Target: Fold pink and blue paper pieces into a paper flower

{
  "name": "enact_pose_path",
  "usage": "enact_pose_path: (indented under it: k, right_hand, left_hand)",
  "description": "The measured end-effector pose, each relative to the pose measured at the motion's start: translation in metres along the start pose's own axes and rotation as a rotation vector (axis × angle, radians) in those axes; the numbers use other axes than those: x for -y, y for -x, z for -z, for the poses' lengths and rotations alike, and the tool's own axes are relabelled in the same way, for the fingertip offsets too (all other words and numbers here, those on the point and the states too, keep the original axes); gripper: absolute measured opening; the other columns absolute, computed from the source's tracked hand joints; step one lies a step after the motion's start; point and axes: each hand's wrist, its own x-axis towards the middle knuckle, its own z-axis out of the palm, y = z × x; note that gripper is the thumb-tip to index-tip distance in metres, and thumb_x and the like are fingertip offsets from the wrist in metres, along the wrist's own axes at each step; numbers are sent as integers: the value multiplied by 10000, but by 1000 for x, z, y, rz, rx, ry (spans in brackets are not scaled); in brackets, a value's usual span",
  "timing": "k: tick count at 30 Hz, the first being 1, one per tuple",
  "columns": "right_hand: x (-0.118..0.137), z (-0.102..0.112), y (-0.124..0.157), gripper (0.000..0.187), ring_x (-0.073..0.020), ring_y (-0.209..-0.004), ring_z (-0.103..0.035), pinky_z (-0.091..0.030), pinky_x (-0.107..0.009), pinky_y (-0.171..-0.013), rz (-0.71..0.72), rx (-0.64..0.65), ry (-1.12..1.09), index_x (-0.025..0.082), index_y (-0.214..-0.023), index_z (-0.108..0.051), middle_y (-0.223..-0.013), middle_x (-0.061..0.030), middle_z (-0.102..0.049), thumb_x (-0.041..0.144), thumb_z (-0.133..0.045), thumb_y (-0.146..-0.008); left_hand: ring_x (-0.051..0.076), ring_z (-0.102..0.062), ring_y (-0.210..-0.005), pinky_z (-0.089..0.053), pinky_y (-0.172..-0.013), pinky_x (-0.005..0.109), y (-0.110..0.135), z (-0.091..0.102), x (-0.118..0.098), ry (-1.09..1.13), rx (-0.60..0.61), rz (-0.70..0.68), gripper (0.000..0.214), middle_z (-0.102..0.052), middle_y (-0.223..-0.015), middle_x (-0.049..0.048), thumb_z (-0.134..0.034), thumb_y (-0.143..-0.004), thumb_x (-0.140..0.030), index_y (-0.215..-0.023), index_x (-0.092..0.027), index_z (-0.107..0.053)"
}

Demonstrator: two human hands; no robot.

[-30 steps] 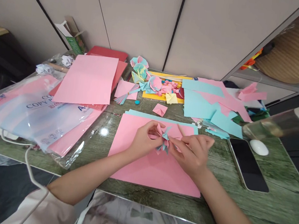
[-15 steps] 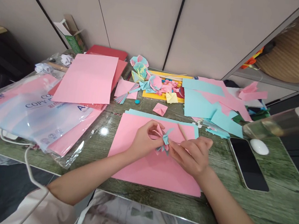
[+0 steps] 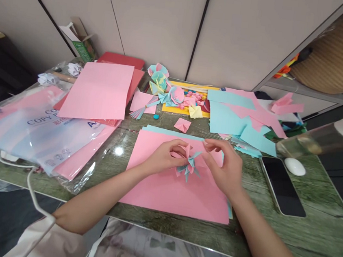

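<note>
My left hand is closed in a pinch on a folded paper flower with pink and light blue pointed petals. The flower is held just above a stack of pink paper, with light blue sheets showing under its far edge. To the right of the flower, my right hand is raised over the stack, apart from the petals. Its thumb and index finger are spread with a gap between them, and I see nothing held there. Beyond the hands lies a small pink folded paper square.
Finished paper flowers and a yellow folded square lie at the back. Light blue paper pieces are at back right. A phone, white mouse and clear bottle stand right; a copy-paper bag lies left.
My right hand has let go of the flower and moved up and away, its fingers opening. The flower stays in my left hand, its petals more spread to view. The stick on the stack is now hidden.
</note>
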Motion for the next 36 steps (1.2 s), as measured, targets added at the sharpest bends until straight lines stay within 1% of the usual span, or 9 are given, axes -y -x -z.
enact_pose_path:
  k: [2, 4, 9, 13, 19, 24, 28, 32, 36]
  right_hand:
    - [0, -2, -3, 205, -152, -735, -575, -436, -297, -676, -201, 152, -125, 217, -915, -618, -822, -23, -636, 345, -574, -760]
    - [-1, -5, -4, 198, -150, -701, -583, -443, -284, -641, -325, 247, -236, 204, -811, -642, -794, -25, -654, 380, -585, -743]
    - [-3, -9, -4, 172, -149, -671, -585, -452, -280, -632, -403, 222, -308, 191, -721, -651, -745, -26, -665, 360, -625, -707]
    - [-2, -9, -2, 125, -157, -713, -601, -457, -297, -703, -373, 204, -277, 203, -741, -660, -766, -22, -676, 319, -628, -707]
    - [-2, -9, 1, 114, -160, -741, -590, -444, -325, -775, -308, 174, -260, 214, -756, -656, -759, -14, -666, 315, -632, -709]
    - [-1, -6, 1, 73, -120, -640, -542, -436, -322, -770, -245, 191, -282, 207, -690, -601, -681, 19, -610, 258, -595, -742]
    - [2, -8, 3, 46, -141, -726, -551, -447, -314, -735, -183, 211, -225, 218, -784, -596, -762, 5, -613, 220, -552, -770]
    - [2, -13, 5, 210, -149, -881, -567, -347, -392, -979, -60, 213, -139, 266, -982, -620, -946, -1, -637, 212, -544, -794]
    - [-1, -16, 7, 267, -131, -860, -579, -298, -404, -1042, -3, 189, -127, 305, -1044, -614, -944, 5, -624, 204, -530, -812]
  left_hand:
    - [153, -624, -755, -470, -607, 216, 0, -1, 0, -14, -5, -8, 363, -652, -816, 50, -643, -660, -209, -1004, -158, -540]
    - [159, -625, -773, -472, -629, 225, 0, -2, 0, -20, -5, -15, 340, -655, -841, 57, -639, -671, -232, -993, -156, -560]
    - [161, -617, -773, -465, -639, 233, 1, -1, -5, 17, 3, -3, 266, -650, -874, 61, -604, -697, -234, -948, -148, -606]
    - [135, -594, -742, -473, -653, 242, 3, -2, -5, 117, -29, 20, 202, -635, -872, 46, -558, -727, -228, -910, -157, -606]
    - [132, -594, -726, -462, -614, 221, 5, -8, -3, -52, -253, -47, 315, -636, -829, 49, -667, -653, -372, -868, -149, -607]
    - [144, -609, -738, -478, -613, 227, 7, -10, -7, -53, -332, -60, 320, -648, -784, 45, -671, -652, -375, -876, -155, -608]
    - [147, -621, -750, -483, -621, 221, 7, -11, -7, -77, -319, -73, 276, -660, -797, 40, -690, -632, -346, -828, -160, -629]
    - [143, -632, -750, -493, -641, 224, 6, -12, -2, -36, -273, -79, 254, -667, -803, 33, -689, -639, -321, -830, -165, -627]
    - [149, -637, -770, -502, -656, 230, 6, -14, 0, -23, -293, -75, 236, -670, -810, 34, -693, -635, -308, -804, -159, -622]
